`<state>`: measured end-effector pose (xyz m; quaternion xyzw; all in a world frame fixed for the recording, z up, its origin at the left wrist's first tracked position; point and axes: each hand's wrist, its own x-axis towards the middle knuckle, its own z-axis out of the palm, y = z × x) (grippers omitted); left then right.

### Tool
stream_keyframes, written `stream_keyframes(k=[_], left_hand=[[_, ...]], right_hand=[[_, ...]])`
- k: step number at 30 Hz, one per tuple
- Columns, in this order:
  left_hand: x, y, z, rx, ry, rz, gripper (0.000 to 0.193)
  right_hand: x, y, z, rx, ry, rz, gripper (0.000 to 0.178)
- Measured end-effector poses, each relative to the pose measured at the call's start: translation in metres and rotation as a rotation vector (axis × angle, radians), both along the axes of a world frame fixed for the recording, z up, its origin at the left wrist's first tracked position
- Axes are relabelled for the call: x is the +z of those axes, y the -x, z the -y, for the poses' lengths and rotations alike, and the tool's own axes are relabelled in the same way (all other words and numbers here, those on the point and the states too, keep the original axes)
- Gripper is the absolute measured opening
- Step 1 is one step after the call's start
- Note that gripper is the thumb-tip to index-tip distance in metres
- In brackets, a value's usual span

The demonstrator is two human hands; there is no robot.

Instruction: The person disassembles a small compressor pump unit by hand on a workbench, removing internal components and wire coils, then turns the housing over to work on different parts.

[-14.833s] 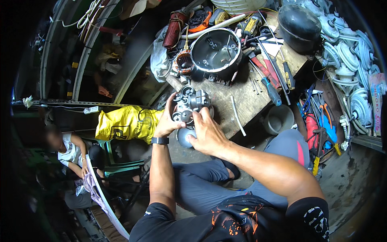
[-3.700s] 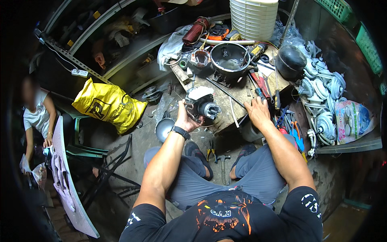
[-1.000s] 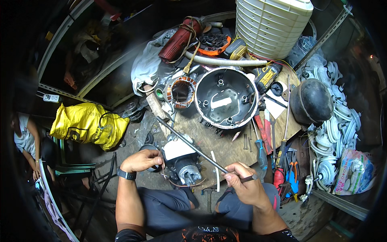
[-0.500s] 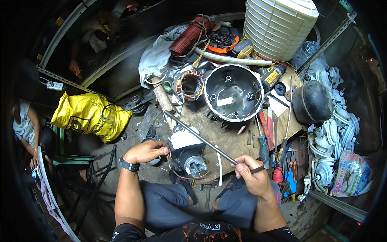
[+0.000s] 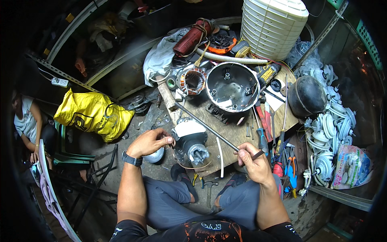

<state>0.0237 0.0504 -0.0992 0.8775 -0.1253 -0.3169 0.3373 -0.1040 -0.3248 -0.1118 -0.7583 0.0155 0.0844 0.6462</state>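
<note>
My right hand (image 5: 253, 162) is closed round one end of a long dark metal rod (image 5: 209, 130), which slants up and left across the wooden board. My left hand (image 5: 152, 142), with a dark watch (image 5: 132, 159) at the wrist, pinches a thin copper tube (image 5: 175, 155) at a dark motor-like part (image 5: 186, 146). White paper (image 5: 189, 128) covers part of that part, and a silvery, crinkled wrapping surrounds its near end. Below my left hand is a shiny rounded metal piece (image 5: 154, 156), partly hidden.
A ring-shaped copper-wound stator (image 5: 183, 82) and round black shell (image 5: 242, 90) stand on the wooden board (image 5: 234, 141). Screwdrivers (image 5: 280, 145), pliers (image 5: 291, 167) and a drill (image 5: 267, 74) lie right. White pulleys (image 5: 328, 125) are piled beyond. Another person (image 5: 26, 121) sits left, near a yellow sack (image 5: 92, 117).
The view has shifted slightly, moving the nearby work up the picture. Both hands keep nearly the same pose, and the rod stays in my right hand.
</note>
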Motion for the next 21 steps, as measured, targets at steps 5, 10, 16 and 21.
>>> stream_keyframes(k=[5, 10, 16, 21], left_hand=[[0.018, 0.003, 0.006, 0.087, -0.128, 0.155, 0.058], [0.019, 0.005, 0.011, 0.203, -0.001, 0.335, 0.05], [0.029, 0.004, 0.032, 0.006, 0.225, 0.613, 0.052], [0.026, 0.0, 0.039, -0.109, 0.175, 0.557, 0.055]], right_hand=[[-0.001, 0.002, 0.002, 0.027, 0.041, -0.025, 0.031], [0.004, 0.001, -0.002, 0.004, 0.09, -0.011, 0.036], [0.002, -0.001, -0.002, -0.006, 0.099, -0.019, 0.032], [0.001, -0.004, -0.005, 0.003, 0.099, -0.018, 0.028]])
